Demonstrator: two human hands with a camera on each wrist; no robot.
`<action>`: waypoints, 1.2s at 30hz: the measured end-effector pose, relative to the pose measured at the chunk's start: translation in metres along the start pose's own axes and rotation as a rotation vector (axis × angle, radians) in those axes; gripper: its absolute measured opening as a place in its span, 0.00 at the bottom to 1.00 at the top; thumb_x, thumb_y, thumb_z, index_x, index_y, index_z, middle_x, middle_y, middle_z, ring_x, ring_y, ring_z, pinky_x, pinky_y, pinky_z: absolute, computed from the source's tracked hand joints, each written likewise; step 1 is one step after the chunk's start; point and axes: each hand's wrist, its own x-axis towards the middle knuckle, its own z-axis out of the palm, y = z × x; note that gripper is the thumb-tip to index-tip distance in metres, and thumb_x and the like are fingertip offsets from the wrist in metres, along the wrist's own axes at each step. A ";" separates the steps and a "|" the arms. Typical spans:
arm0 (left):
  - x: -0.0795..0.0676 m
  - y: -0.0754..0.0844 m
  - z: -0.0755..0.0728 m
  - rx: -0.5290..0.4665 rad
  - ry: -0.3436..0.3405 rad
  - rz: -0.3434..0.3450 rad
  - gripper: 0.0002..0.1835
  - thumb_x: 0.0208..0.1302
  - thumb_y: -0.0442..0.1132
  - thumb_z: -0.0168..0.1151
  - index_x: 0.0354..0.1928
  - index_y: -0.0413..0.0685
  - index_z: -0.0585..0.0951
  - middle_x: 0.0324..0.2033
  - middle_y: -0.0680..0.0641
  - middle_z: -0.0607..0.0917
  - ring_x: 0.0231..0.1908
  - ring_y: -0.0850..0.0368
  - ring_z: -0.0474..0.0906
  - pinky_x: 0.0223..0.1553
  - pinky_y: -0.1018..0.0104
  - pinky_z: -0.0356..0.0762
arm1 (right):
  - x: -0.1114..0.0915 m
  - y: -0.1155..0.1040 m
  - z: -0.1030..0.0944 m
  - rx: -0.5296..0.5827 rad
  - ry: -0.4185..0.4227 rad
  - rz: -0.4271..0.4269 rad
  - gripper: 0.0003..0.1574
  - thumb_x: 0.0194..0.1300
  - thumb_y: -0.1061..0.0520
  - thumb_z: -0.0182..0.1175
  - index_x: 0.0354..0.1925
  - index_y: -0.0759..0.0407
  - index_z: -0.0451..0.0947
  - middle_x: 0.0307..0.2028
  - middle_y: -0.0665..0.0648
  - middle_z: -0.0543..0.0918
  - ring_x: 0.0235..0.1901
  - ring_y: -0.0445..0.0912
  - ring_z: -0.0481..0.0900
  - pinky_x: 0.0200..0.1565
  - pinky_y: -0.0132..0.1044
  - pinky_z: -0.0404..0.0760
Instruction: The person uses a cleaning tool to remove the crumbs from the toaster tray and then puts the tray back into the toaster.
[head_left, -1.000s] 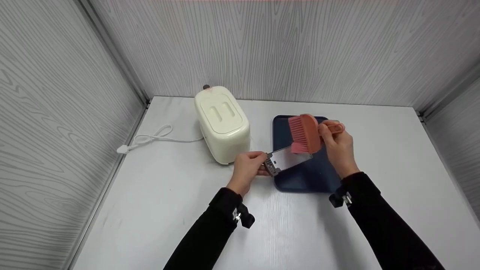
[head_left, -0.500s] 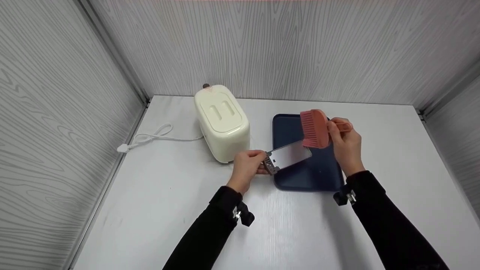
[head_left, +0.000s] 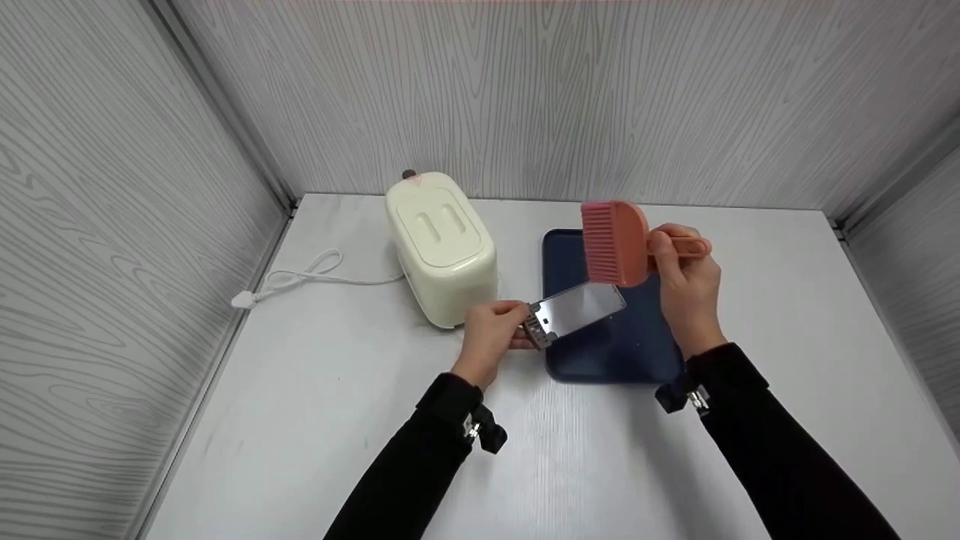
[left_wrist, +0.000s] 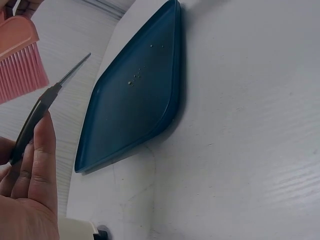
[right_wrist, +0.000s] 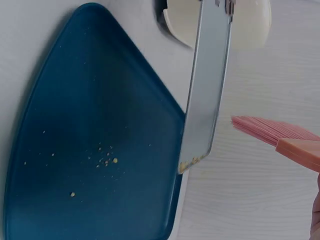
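Note:
My left hand point(head_left: 491, 341) pinches the dark end of a thin metal crumb tray point(head_left: 581, 308), which is held tilted above the blue tray point(head_left: 615, 360). A few yellowish crumbs point(right_wrist: 194, 161) cling to its far end in the right wrist view. By its handle, my right hand point(head_left: 691, 296) grips an orange brush point(head_left: 632, 244) with pink bristles point(left_wrist: 22, 72). The bristles are raised over the crumb tray's far end, and in the right wrist view a gap shows between them. Several crumbs point(right_wrist: 106, 161) lie scattered on the blue tray.
A cream toaster point(head_left: 442, 255) with a lid on top stands left of the blue tray, close to my left hand. Its white cord point(head_left: 337, 279) runs left to a plug point(head_left: 244, 299). Grey wood-patterned walls point(head_left: 525, 97) enclose the white table point(head_left: 337, 450).
The brush swept right off the end of the crumb tray, then rose and came back a little to the left. My left hand and the crumb tray have hardly moved.

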 end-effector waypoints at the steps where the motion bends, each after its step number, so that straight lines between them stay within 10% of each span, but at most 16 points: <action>1: 0.000 0.000 0.000 -0.001 0.001 -0.001 0.13 0.67 0.31 0.61 0.50 0.29 0.84 0.33 0.37 0.88 0.26 0.52 0.88 0.32 0.60 0.90 | -0.001 -0.002 0.001 0.013 -0.004 -0.003 0.16 0.78 0.54 0.56 0.54 0.63 0.80 0.39 0.60 0.87 0.35 0.40 0.84 0.36 0.27 0.81; 16: 0.001 0.002 0.000 -0.003 -0.002 0.021 0.13 0.67 0.30 0.60 0.48 0.27 0.85 0.30 0.37 0.88 0.24 0.53 0.87 0.31 0.59 0.90 | -0.011 -0.015 0.025 0.403 -0.172 0.096 0.22 0.77 0.53 0.57 0.50 0.75 0.77 0.36 0.60 0.85 0.31 0.44 0.83 0.33 0.33 0.84; 24: 0.000 0.004 0.001 0.000 -0.018 0.029 0.11 0.67 0.32 0.60 0.44 0.31 0.87 0.29 0.39 0.89 0.25 0.53 0.88 0.30 0.60 0.90 | -0.013 -0.010 0.029 0.304 -0.311 0.143 0.21 0.78 0.51 0.56 0.52 0.70 0.78 0.38 0.60 0.83 0.32 0.45 0.80 0.34 0.32 0.81; 36: 0.000 0.004 0.003 0.013 -0.009 0.025 0.12 0.67 0.31 0.61 0.47 0.29 0.85 0.29 0.40 0.88 0.23 0.55 0.86 0.29 0.61 0.90 | -0.009 -0.022 0.010 0.042 -0.287 0.114 0.19 0.80 0.55 0.53 0.52 0.72 0.79 0.41 0.70 0.84 0.34 0.45 0.84 0.37 0.28 0.84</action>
